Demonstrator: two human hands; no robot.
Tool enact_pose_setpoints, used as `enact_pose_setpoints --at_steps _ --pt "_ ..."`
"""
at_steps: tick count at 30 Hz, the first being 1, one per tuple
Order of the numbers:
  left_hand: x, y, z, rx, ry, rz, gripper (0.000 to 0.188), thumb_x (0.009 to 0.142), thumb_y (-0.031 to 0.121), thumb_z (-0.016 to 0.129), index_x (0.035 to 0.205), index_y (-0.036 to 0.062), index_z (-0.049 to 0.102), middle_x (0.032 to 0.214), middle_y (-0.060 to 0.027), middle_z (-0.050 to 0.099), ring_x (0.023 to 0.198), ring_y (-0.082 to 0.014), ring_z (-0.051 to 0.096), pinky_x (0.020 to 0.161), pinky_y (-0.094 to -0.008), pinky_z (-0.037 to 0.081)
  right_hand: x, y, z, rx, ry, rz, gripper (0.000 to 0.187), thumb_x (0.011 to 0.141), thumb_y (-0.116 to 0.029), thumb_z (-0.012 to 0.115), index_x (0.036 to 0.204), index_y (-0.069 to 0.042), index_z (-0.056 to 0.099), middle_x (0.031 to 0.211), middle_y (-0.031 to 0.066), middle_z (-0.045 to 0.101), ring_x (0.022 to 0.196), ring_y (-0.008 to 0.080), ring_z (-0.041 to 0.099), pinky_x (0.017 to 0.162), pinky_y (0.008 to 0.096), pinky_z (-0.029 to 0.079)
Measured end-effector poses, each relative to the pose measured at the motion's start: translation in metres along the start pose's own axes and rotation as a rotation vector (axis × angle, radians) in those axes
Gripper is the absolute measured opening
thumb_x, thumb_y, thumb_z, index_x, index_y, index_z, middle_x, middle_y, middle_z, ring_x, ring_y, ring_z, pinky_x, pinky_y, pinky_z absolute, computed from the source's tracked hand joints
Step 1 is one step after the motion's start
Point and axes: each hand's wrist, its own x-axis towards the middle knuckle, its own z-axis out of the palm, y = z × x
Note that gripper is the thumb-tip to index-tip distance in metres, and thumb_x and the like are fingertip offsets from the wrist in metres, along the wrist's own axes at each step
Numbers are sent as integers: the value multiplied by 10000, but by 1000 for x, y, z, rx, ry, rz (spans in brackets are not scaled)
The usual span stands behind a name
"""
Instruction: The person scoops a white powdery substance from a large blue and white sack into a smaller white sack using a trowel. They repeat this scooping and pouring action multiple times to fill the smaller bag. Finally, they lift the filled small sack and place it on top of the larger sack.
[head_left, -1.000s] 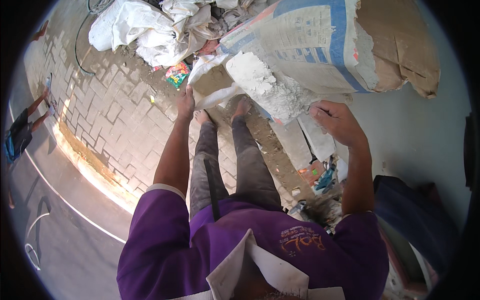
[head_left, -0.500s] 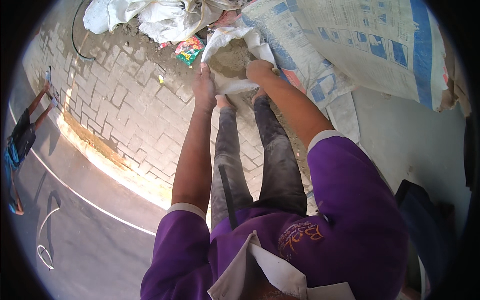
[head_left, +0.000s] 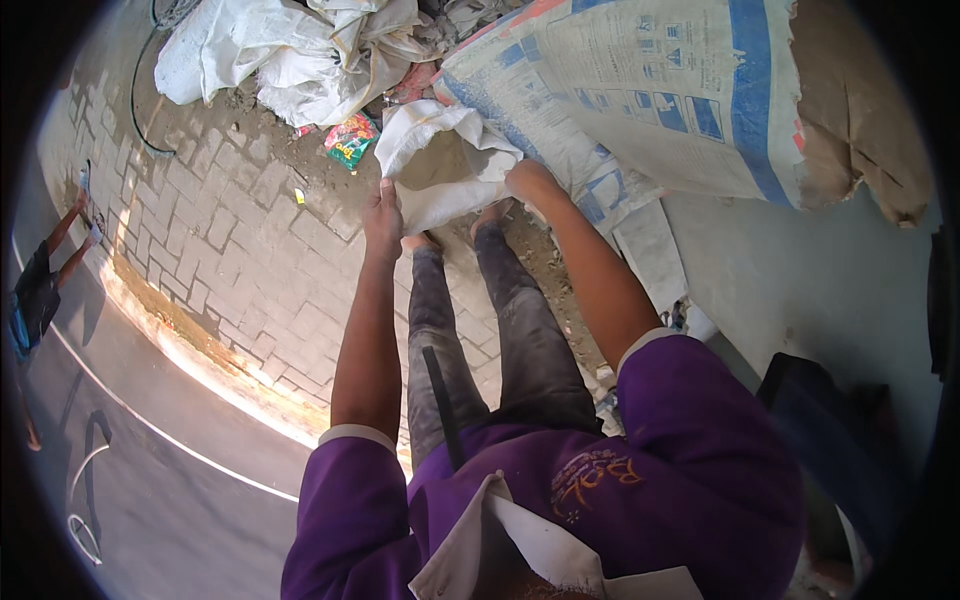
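Note:
A white woven sack hangs in front of my feet with its mouth spread wide. Grey sandy powder shows down inside it. My left hand grips the sack's left rim, thumb on top. On the opposite side my right hand is closed round the right rim, its fingers mostly hidden behind the hand and the cloth. How full the sack is I cannot tell.
Crumpled white sacks lie beyond, beside a green and red snack packet. Printed paper bags lean at the right. Paving blocks meet a road at the left, where another person stands.
Both hands have pulled the sack's rim up and nearer, so its near wall shows taller and less powder is visible. The view has also shifted slightly.

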Motion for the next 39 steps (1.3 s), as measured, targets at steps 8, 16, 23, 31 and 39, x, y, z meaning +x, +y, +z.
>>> enact_pose_setpoints --at_steps 8,16,23,31,39 --pt "12 15 -8 33 -9 7 487 992 430 490 1205 0 573 902 -22 575 788 -107 532 663 -267 457 -71 -1 2 763 -31 106 401 957 -328 524 946 63 616 722 89 587 588 202 567 542 358 480" --pt "22 14 -31 269 -79 -7 591 972 488 468 1241 -33 544 1041 -130 618 899 -207 598 738 -350 499 -367 56 -120 651 39 -131 318 935 -217 609 1131 33 621 786 19 581 647 94 532 606 276 448" --pt "31 9 -15 429 -60 -38 645 963 500 457 1323 -34 499 1134 -181 597 1025 -258 574 863 -397 463 -478 73 -263 359 695 142 382 915 -233 633 1184 38 606 838 97 644 750 120 601 695 287 480" --pt "20 16 -8 346 -49 15 611 989 485 429 1254 -56 530 1114 -169 619 983 -249 600 840 -376 484 -282 70 -345 -746 757 190 184 769 -58 556 881 -6 692 894 211 682 854 336 676 734 427 533" --pt "28 7 -23 170 -95 0 578 993 470 436 1232 -45 545 1091 -151 629 948 -224 609 810 -361 495 -269 43 -332 -579 439 232 274 826 -176 546 952 11 701 976 221 675 924 351 661 795 433 522"
